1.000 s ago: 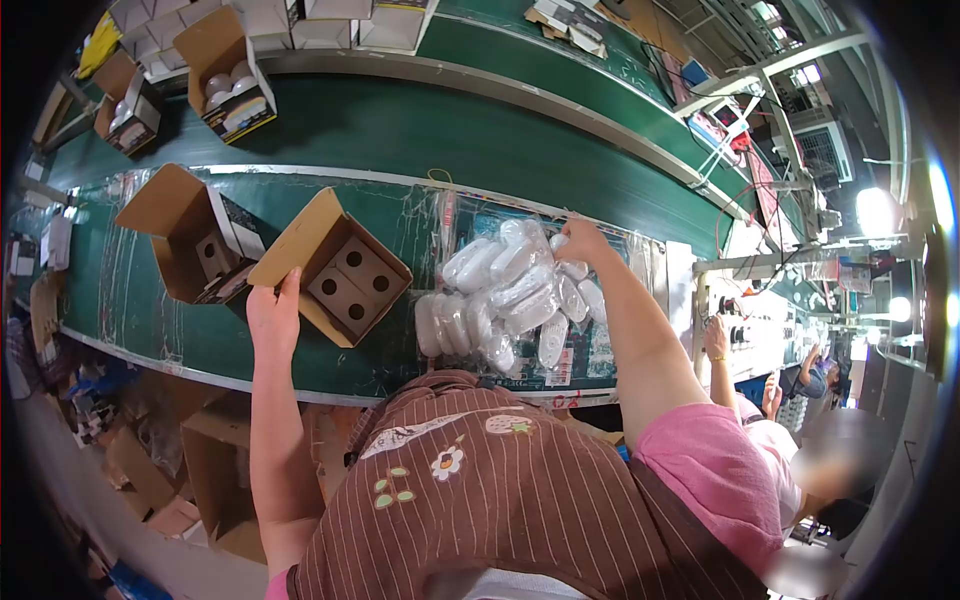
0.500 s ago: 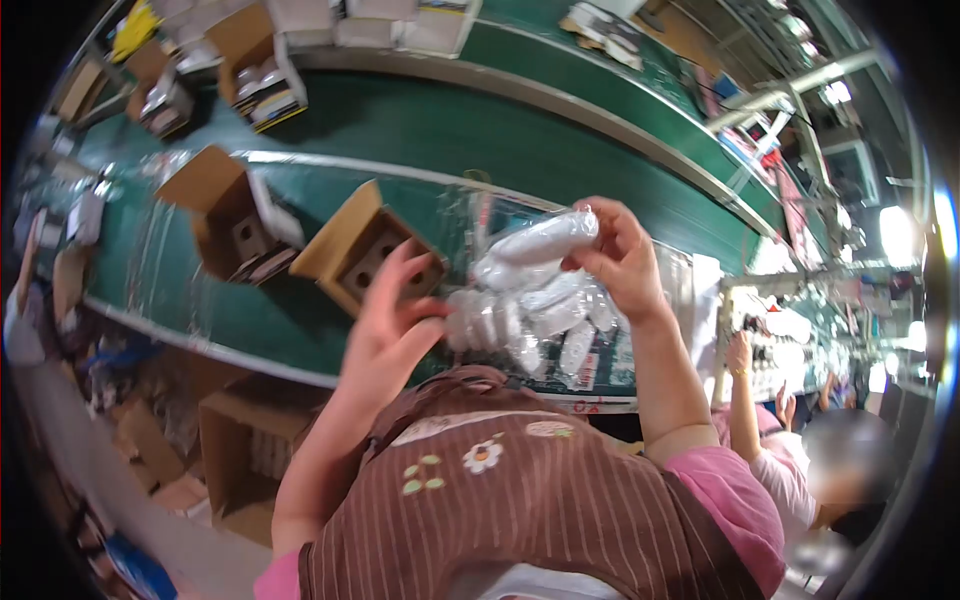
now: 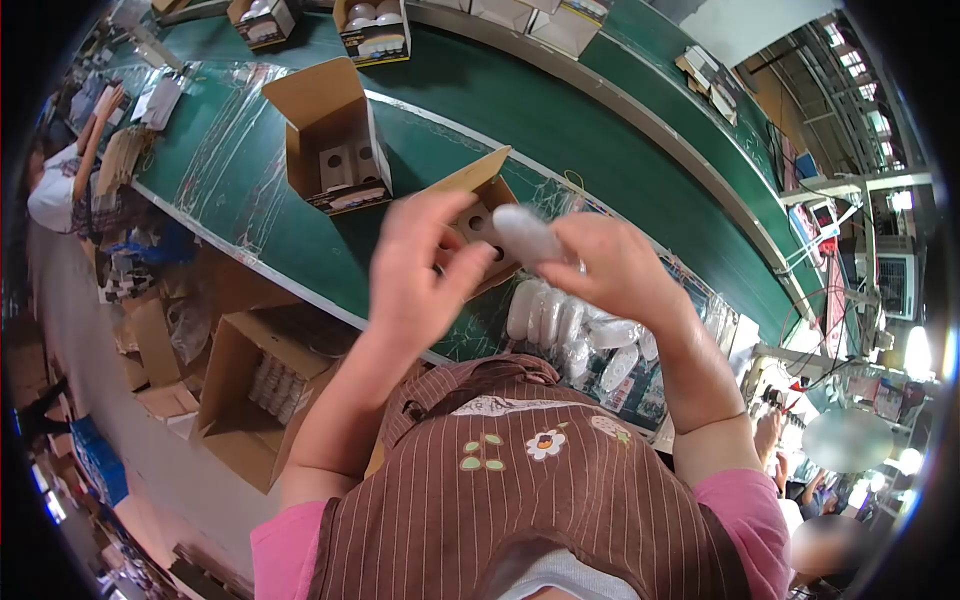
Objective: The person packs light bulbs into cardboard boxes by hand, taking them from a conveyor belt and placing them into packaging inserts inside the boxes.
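Note:
My right hand (image 3: 610,265) grips a white, rounded, plastic-wrapped piece (image 3: 525,233), blurred by motion, over the right edge of the nearer carton. My left hand (image 3: 425,265) is at the near side of this open carton (image 3: 485,195), thumb and fingers apart; it too is smeared and hides part of the carton. Inside shows a white insert (image 3: 477,222) with round holes. Below my right hand lies a pile of white plastic-wrapped pieces (image 3: 560,320) on the green table. To the left stands a second open carton (image 3: 325,130), with a similar holed insert.
Two cartons holding white bulbs (image 3: 375,18) stand at the back of the green table (image 3: 440,100). On the floor at left is a large cardboard box (image 3: 225,400) with rows of pieces inside. Another person (image 3: 65,190) is at the far left; other people are at right.
My right hand has lifted a wrapped piece off the pile and brought it left to the nearer carton. My left hand has left the pile for that carton. The view has shifted.

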Available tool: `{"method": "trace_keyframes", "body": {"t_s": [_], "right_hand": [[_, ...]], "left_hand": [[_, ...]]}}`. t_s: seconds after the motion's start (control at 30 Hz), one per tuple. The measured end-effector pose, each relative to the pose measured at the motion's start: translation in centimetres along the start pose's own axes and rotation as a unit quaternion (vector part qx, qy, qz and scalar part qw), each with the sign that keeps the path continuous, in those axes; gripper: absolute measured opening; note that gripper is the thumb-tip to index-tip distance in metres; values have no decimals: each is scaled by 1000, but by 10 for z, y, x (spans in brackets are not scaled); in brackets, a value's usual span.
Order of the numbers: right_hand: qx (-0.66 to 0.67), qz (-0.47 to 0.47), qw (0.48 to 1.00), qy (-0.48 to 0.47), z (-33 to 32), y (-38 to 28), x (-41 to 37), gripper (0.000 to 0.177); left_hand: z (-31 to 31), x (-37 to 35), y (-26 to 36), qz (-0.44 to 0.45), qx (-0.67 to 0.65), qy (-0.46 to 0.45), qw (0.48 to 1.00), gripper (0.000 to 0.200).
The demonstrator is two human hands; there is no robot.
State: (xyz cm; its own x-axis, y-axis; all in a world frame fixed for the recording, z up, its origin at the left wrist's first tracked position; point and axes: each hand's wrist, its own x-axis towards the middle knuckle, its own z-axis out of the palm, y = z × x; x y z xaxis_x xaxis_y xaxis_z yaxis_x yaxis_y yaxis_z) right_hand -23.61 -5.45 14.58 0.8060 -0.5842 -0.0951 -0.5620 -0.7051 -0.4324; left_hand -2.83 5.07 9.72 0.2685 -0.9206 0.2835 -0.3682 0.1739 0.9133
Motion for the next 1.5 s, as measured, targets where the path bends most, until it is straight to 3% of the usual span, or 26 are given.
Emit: {"method": "trace_keyframes", "body": {"t_s": [0.03,0.1,0.17,0.23,0.33,0.43,0.47,0.57,0.67,0.77,0.87,0.97,1.03,1.1,1.17,1.27,1.37,1.47,1.5], "right_hand": [[-1,24,1000,-9,-2,0,10,29],[-54,44,996,-59,8,-5,34,27],[-96,94,981,-142,22,-18,64,26],[-117,135,958,-223,41,-22,90,21],[-157,157,940,-261,96,-1,109,23],[-136,88,963,-215,140,23,101,24],[-168,75,953,-240,151,30,100,26],[-152,108,966,-180,153,21,91,38],[-121,188,956,-192,180,33,95,50],[-137,174,946,-237,196,38,104,68],[-61,253,933,-251,181,31,104,67],[-125,40,959,-250,196,54,96,53],[-170,21,956,-240,188,56,97,47],[-139,89,946,-278,167,33,98,54],[-89,140,958,-234,189,35,94,49],[-72,213,923,-313,187,26,102,46],[-64,156,973,-160,202,35,90,41],[-85,79,959,-260,190,45,90,44],[-35,137,961,-240,164,31,91,45]], "left_hand": [[-12,5,-7,37,71,93,992,46],[-25,12,-24,23,165,152,974,48],[-11,15,-59,-53,151,123,980,43],[1,15,-89,-131,46,18,990,31],[21,8,-122,-128,88,54,986,19],[22,6,-107,-120,123,35,985,19],[22,6,-107,-121,135,32,983,18],[21,6,-110,-113,131,25,985,18],[22,7,-110,-106,123,28,986,17],[21,8,-106,-100,119,26,988,18],[20,9,-104,-113,132,14,985,18],[18,8,-97,-112,153,20,982,17],[20,9,-103,-119,146,5,982,17],[22,8,-101,-126,138,16,982,17],[23,6,-102,-125,121,16,985,18],[24,3,-106,-110,117,21,987,20],[26,8,-109,-80,115,19,990,22],[22,5,-109,-61,135,15,989,22],[21,4,-112,-68,135,14,988,22]]}}
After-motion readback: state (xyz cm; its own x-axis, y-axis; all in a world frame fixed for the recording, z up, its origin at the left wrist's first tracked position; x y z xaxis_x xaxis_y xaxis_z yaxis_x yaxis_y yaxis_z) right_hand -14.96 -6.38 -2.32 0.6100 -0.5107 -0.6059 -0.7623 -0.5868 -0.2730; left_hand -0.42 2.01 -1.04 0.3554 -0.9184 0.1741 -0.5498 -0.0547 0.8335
